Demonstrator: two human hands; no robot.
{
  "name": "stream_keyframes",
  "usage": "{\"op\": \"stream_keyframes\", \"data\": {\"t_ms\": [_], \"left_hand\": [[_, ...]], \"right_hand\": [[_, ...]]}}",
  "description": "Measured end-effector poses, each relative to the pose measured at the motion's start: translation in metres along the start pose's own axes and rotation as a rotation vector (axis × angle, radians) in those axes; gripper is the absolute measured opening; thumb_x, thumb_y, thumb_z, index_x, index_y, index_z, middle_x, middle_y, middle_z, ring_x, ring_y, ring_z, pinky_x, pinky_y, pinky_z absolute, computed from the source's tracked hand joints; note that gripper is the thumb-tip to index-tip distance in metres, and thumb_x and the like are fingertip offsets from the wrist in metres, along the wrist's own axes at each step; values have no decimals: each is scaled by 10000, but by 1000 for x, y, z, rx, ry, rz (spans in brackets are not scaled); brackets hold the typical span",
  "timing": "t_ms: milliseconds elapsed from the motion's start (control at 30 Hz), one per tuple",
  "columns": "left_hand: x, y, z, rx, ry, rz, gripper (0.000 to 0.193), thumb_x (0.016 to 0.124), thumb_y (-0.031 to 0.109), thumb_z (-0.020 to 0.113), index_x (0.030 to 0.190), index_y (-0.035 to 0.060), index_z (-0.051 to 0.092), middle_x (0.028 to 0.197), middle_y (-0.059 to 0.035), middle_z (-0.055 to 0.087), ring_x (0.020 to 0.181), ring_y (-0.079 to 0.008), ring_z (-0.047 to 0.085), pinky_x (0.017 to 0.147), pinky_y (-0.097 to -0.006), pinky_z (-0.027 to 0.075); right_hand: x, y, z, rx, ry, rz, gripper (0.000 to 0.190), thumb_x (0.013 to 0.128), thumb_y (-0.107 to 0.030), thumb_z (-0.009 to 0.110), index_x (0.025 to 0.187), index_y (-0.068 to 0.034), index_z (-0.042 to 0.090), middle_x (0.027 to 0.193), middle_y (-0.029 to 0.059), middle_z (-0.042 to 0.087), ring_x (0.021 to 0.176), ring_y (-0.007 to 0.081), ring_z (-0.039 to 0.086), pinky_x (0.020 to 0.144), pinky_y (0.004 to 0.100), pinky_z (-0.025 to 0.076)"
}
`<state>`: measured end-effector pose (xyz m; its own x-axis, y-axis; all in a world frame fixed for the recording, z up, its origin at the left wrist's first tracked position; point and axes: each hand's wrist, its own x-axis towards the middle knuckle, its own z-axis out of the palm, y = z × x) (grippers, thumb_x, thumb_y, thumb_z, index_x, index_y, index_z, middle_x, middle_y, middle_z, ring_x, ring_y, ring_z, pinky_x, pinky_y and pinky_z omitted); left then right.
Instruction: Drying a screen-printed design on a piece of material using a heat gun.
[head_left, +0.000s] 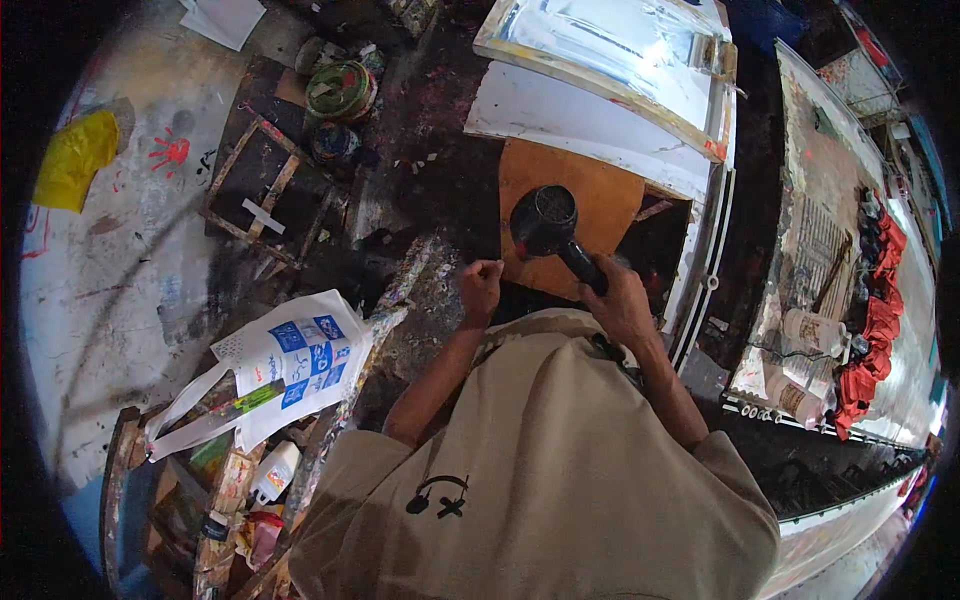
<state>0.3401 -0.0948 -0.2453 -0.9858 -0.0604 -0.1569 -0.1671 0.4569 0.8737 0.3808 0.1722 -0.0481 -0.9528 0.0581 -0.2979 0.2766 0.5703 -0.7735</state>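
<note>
My right hand (619, 294) grips the handle of a black hair dryer (546, 217), whose round body points up and to the left. Under the dryer lies an orange-brown board (525, 180), its upper edge meeting a white surface. My left hand (481, 288) is held just left of that board, fingers curled in, with nothing visible in them. Above the board, a wooden-framed printing screen (600, 110) with a brightly lit mesh rests over the white surface.
On the left, a printed white bag (311, 352) hangs over a paint-crusted wooden rack (225, 495). Small wooden frames (281, 184) and a paint-stained tub (339, 90) stand near the wall. To the right, a long table (806, 172) carries plastic containers (814, 331) and red cloth (881, 315).
</note>
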Motion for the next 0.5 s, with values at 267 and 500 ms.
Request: {"op": "stream_keyframes", "data": {"t_ms": [267, 500], "left_hand": [[-6, -15, 3, -98, 66, 2, 351, 979, 321, 731, 847, -1, 692, 708, -64, 629, 712, -150, 607, 670, -361, 498], [-7, -13, 4, -272, -59, -259, 411, 983, 422, 733, 897, 22, 691, 731, -28, 636, 683, -122, 589, 632, -321, 477]], "right_hand": [[-5, 15, -5, -39, 18, -41, 374, 861, -115, 733, 1199, 25, 655, 918, 226, 710, 819, 304, 710, 755, 402, 525], [-27, 10, -32, -31, -31, 97, 383, 853, -184, 749, 1177, 6, 675, 1003, 284, 712, 990, 454, 695, 824, 506, 539]]}}
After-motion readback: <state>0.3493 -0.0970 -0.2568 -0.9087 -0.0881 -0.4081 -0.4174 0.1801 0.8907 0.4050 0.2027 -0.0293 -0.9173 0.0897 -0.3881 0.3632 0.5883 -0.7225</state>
